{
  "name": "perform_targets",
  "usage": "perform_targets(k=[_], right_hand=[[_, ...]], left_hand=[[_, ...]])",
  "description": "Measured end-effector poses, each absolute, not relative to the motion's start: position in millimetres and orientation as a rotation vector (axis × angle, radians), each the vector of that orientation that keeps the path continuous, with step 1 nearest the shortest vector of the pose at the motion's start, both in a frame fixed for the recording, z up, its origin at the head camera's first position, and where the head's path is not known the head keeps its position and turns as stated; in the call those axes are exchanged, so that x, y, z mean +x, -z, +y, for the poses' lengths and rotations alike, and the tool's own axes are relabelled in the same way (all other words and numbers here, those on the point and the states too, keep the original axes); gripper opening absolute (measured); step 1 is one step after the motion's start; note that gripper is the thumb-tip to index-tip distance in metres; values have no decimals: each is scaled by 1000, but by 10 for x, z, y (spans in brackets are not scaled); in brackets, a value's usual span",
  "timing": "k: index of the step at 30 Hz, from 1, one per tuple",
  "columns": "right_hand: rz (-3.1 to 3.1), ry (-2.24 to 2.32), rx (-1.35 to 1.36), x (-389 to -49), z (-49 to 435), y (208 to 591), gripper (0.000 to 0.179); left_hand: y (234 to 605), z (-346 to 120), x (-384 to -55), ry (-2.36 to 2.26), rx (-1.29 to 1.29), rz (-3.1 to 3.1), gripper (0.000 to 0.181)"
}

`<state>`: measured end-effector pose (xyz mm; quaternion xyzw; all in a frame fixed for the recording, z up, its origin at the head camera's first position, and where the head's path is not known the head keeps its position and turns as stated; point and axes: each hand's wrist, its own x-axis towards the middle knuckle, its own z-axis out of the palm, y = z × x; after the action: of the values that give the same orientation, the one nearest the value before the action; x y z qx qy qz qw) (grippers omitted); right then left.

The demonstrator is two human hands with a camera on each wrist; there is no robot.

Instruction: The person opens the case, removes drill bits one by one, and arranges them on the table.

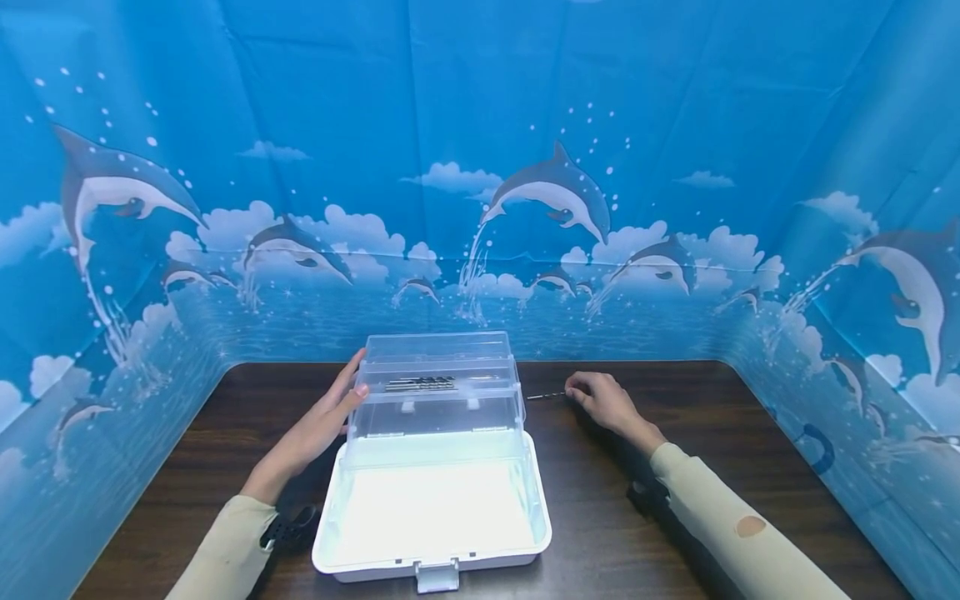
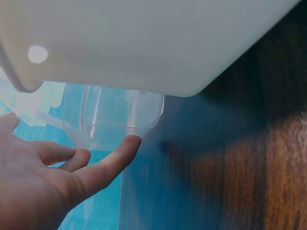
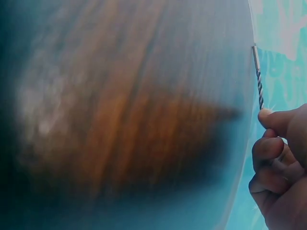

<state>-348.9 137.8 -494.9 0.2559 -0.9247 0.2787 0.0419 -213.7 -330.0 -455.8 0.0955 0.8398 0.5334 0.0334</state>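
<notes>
A white toolbox [image 1: 432, 560] stands with its lid up and its clear tiered trays [image 1: 438, 343] raised at the back. Several drill bits [image 1: 422, 384] lie side by side in one tray. My left hand [image 1: 318, 425] touches the left end of the raised trays, thumb toward the front, fingers fairly straight. In the left wrist view the thumb tip meets the clear plastic [image 2: 146, 112]. To the right of the box, my right hand [image 1: 606, 403] pinches one end of a drill bit [image 3: 259, 84] between thumb and fingertips. Its smooth shank points left toward the trays.
Everything is on a dark wood-grain table [image 1: 600, 517]. A blue dolphin-print curtain [image 1: 465, 150] surrounds its back and sides. The box's front latch [image 1: 437, 577] hangs down at the near edge.
</notes>
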Motion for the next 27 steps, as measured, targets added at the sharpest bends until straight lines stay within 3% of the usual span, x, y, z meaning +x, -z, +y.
perform_targets(k=[27], right_hand=[[-2905,-958,682,-3539,1389,4873,13]], left_hand=[[4557,-3295,-2132,-1647,295,2578,65]])
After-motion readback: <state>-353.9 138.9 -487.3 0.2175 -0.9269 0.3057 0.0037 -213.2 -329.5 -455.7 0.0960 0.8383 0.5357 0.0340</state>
